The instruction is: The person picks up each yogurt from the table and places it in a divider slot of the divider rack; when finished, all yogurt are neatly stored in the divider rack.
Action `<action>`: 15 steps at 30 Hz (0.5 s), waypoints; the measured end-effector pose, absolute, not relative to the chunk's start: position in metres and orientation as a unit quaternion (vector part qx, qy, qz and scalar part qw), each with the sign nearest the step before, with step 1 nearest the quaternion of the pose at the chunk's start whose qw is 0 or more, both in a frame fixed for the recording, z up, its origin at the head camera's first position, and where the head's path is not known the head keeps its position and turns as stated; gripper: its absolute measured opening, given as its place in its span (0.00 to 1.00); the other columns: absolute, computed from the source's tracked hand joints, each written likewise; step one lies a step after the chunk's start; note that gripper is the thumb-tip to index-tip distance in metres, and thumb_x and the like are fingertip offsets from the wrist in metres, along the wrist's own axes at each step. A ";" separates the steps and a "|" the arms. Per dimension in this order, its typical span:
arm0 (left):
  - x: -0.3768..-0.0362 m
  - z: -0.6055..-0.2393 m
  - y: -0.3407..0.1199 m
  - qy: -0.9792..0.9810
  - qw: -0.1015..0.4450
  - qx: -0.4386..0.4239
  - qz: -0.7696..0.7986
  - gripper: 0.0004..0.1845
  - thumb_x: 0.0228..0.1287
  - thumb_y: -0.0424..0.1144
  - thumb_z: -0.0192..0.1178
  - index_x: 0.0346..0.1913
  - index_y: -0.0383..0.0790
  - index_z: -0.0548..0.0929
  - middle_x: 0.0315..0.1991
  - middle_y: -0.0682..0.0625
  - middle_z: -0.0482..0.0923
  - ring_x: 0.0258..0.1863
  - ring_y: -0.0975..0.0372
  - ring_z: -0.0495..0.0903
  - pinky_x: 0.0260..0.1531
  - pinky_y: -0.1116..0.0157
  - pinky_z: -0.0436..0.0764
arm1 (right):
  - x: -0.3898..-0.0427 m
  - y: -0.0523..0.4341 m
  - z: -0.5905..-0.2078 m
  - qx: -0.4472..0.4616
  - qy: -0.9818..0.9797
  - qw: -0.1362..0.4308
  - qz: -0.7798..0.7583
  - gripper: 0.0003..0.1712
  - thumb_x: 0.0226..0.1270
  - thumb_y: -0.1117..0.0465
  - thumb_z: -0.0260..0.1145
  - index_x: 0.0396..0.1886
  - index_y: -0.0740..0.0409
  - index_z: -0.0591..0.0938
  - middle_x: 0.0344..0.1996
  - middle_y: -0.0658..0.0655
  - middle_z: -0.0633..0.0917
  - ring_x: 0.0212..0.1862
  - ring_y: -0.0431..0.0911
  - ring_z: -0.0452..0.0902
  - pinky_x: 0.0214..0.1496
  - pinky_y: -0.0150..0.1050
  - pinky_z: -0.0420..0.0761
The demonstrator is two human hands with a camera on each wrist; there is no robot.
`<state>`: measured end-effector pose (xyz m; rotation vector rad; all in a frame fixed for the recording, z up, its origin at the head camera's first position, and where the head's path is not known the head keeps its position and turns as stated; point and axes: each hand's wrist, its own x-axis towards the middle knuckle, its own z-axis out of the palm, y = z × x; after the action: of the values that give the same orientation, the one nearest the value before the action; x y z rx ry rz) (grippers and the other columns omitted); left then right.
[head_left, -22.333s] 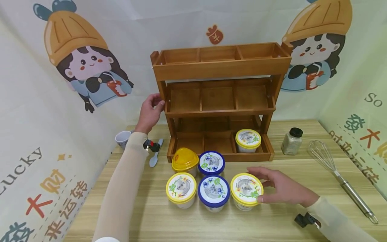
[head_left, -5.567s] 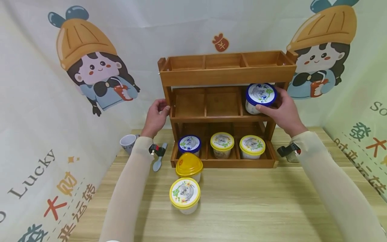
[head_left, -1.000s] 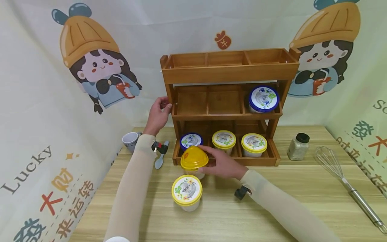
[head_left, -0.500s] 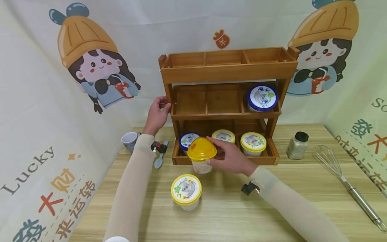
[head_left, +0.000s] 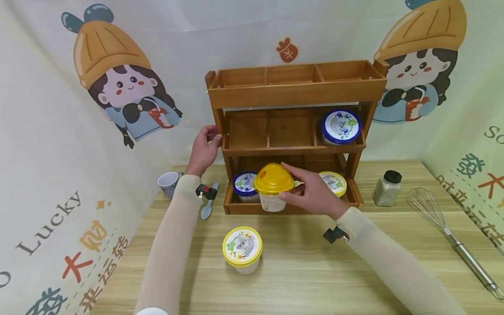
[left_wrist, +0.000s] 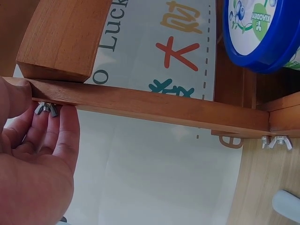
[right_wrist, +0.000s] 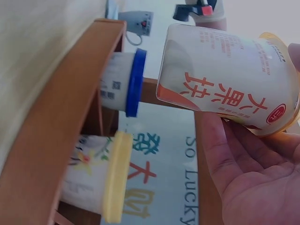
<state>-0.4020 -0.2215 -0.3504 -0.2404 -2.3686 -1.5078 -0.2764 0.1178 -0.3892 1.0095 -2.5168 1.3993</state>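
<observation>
- Nearest me, at 6 o'clock on the wooden table (head_left: 315,271), a yellow-lidded yogurt cup (head_left: 242,248) stands upright by itself.
- Just beyond it, my right hand (head_left: 315,194) grasps the dome-lidded cup (head_left: 273,187) from the side, fingers wrapped round its body; the cup is lifted clear of the table, in front of the rack's bottom tier. The right wrist view shows red lettering on its white wall (right_wrist: 220,89).
- Behind the cup, the bottom tier holds a blue-lidded cup (head_left: 245,185) at its left and a yellow-lidded cup (head_left: 334,183) at its right; my hand hides the middle bay.
- At 10 o'clock, my left hand (head_left: 204,148) grips the left post of the three-tier wooden rack (head_left: 293,94), thumb on the front edge and fingers curled behind by a wing nut (left_wrist: 46,109).
- On the middle tier, at 1 o'clock, another blue-lidded tub (head_left: 341,127) sits in the right bay.
- Off to 9 o'clock lie a small mug (head_left: 168,183) and a spoon (head_left: 205,209); at 3 o'clock, a spice jar (head_left: 387,189) and a whisk (head_left: 449,236).
</observation>
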 end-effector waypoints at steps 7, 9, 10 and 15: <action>-0.404 -0.351 -0.223 -0.830 0.159 -0.085 -0.528 0.22 0.84 0.40 0.53 0.73 0.37 0.70 0.68 0.39 0.74 0.68 0.49 0.75 0.69 0.50 0.80 | -0.278 0.128 -0.374 0.319 -0.826 0.062 0.460 0.48 0.70 0.53 0.75 0.84 0.56 0.63 0.72 0.60 0.78 0.60 0.53 0.85 0.56 0.47 0.90; -0.404 -0.351 -0.223 -0.830 0.158 -0.086 -0.528 0.22 0.84 0.40 0.53 0.73 0.37 0.70 0.69 0.40 0.74 0.68 0.49 0.75 0.69 0.50 0.80 | -0.279 0.130 -0.367 0.320 -0.824 0.070 0.461 0.48 0.70 0.54 0.75 0.84 0.56 0.63 0.73 0.60 0.78 0.60 0.54 0.85 0.57 0.48 0.90; -0.404 -0.351 -0.223 -0.830 0.158 -0.087 -0.527 0.22 0.84 0.40 0.53 0.73 0.37 0.70 0.69 0.40 0.74 0.68 0.49 0.74 0.69 0.50 0.80 | -0.279 0.131 -0.363 0.319 -0.827 0.076 0.457 0.48 0.71 0.54 0.75 0.84 0.55 0.62 0.74 0.60 0.77 0.60 0.54 0.86 0.57 0.49 0.89; -0.404 -0.351 -0.224 -0.833 0.159 -0.088 -0.523 0.22 0.84 0.40 0.53 0.73 0.37 0.69 0.68 0.39 0.74 0.68 0.49 0.74 0.69 0.50 0.79 | -0.281 0.138 -0.343 0.316 -0.834 0.114 0.437 0.50 0.70 0.55 0.75 0.85 0.55 0.61 0.76 0.61 0.75 0.65 0.57 0.83 0.60 0.52 0.88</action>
<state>-0.4036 -0.2236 -0.3509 -0.2529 -2.3802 -1.4955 -0.2812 0.1383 -0.3431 0.9253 -2.4463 1.2807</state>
